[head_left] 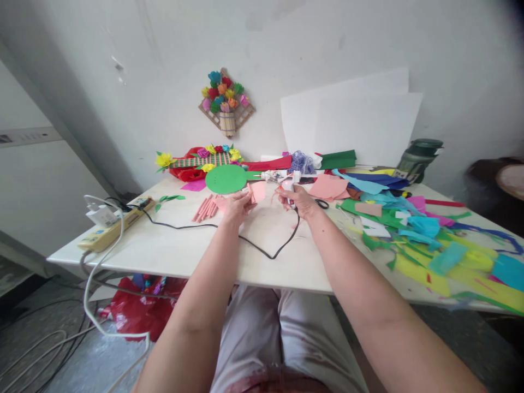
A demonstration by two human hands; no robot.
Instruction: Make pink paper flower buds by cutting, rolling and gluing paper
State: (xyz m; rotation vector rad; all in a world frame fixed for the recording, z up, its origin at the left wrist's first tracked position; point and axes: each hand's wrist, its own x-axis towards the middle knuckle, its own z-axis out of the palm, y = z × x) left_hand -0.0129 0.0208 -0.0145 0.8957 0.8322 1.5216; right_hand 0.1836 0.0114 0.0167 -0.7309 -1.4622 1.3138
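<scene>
My left hand (236, 205) holds a small piece of pink paper (257, 191) above the white table (172, 245). My right hand (298, 201) grips a white glue gun (291, 185) whose black cord (262, 245) loops across the table toward the power strip (114, 226). The two hands are close together, just in front of a green paper disc (227, 178). A bundle of rolled pink paper sticks (204, 208) lies just left of my left hand.
Scraps of coloured paper (429, 240) cover the right half of the table. Black scissors (322, 203) lie beside my right hand. A paper-flower basket (202, 161) and white sheets (352, 125) stand at the back, a dark green jar (417, 158) far right. Cables and a red bag (139, 308) lie on the floor.
</scene>
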